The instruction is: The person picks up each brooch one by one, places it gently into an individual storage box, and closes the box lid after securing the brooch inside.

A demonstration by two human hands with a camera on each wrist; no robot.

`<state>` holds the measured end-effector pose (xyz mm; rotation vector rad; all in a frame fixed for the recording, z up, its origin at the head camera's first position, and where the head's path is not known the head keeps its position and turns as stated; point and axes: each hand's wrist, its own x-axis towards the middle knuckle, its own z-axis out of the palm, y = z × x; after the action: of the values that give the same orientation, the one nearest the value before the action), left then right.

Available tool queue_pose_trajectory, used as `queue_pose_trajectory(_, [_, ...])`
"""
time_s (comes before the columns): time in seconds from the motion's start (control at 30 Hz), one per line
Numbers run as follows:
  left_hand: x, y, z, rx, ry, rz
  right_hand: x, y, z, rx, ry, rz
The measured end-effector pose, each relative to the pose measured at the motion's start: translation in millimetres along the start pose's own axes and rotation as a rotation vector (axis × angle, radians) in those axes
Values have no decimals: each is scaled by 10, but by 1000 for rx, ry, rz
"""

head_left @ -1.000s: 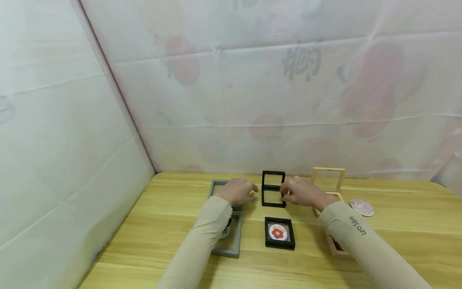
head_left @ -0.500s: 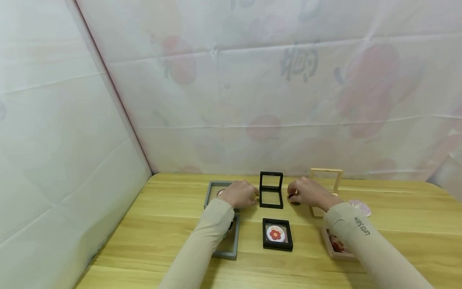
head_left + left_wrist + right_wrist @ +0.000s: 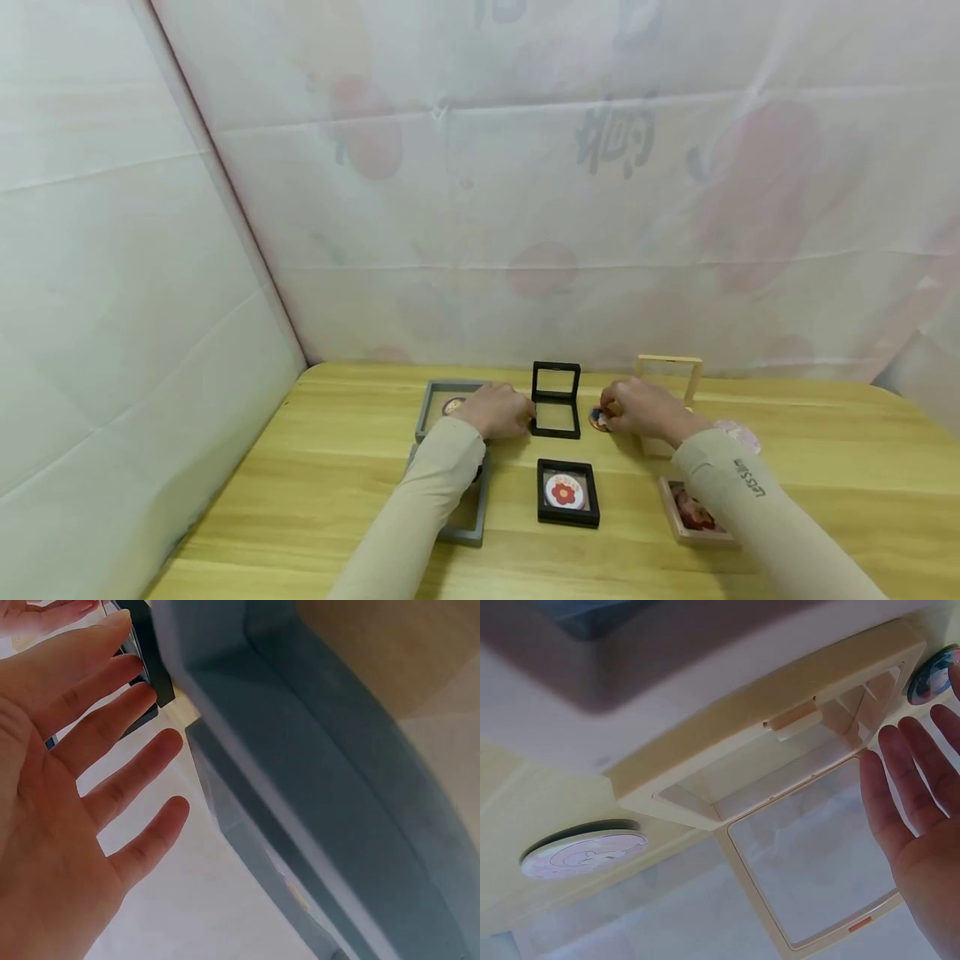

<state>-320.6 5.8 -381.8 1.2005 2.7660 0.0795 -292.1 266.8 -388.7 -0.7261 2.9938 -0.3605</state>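
Observation:
An open black display frame (image 3: 557, 435) stands hinged near the back of the table, its lid upright. My left hand (image 3: 495, 409) is at its left edge, the fingertips touching there. In the left wrist view the fingers of that hand are spread and loosely straight beside the black frame (image 3: 154, 656). To the right of the frame, my right hand (image 3: 643, 406) pinches the right edge of a round picture badge (image 3: 597, 417), blue and orange. The badge (image 3: 928, 679) shows tilted at the fingers in the right wrist view.
A second black frame (image 3: 567, 517) holds a red flower badge. Two grey frames (image 3: 480, 508) lie under my left arm. An open pale wooden frame (image 3: 670, 359), a pink round badge (image 3: 738, 433) and a pinkish box (image 3: 672, 517) are at the right. A cloth wall (image 3: 480, 208) closes the back.
My right hand left the black frame's right edge and came to the badge, then shifted slightly towards the frame with it. My left hand moved right to the frame's left edge.

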Motion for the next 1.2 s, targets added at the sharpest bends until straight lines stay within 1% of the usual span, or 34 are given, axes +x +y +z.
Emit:
queue_pose_trajectory(0.17, [2, 11, 22, 1, 24, -17, 24, -24, 9, 9, -3, -24])
queue_pose_trajectory(0.23, [32, 23, 28, 3, 37, -25, 44, -17, -4, 4, -5, -36])
queue_pose_trajectory(0.4, [104, 74, 35, -14, 82, -41, 68, 3, -21, -20, -4, -34])
queue_pose_trajectory(0.47, [119, 81, 52, -31, 92, -46, 72, 8, -7, -32, -5, -38])
queue_pose_trajectory(0.57, [128, 73, 85, -80, 85, -59, 79, 4, 20, -40, -6, -44])
queue_pose_trajectory(0.63, [133, 66, 87, -117, 90, -67, 85, 3, 25, -50, 4, -53])
queue_pose_trajectory(0.7, [138, 64, 75, -133, 101, -72, 90, 1, 21, -60, 17, -55])
queue_pose_trajectory(0.77, [140, 66, 55, -135, 111, -74, 94, -2, 12, -84, 29, -61])
queue_pose_trajectory(0.93, [130, 72, 35, -93, 127, -70, 107, -33, -7, -121, 21, -78])
queue_pose_trajectory(1.1, [135, 93, 58, -58, 158, -47, 116, -57, -17, -104, 20, -90])
queue_pose_trajectory(1.2, [135, 129, 69, -51, 175, -43, 105, -49, -32, -80, 45, -101])
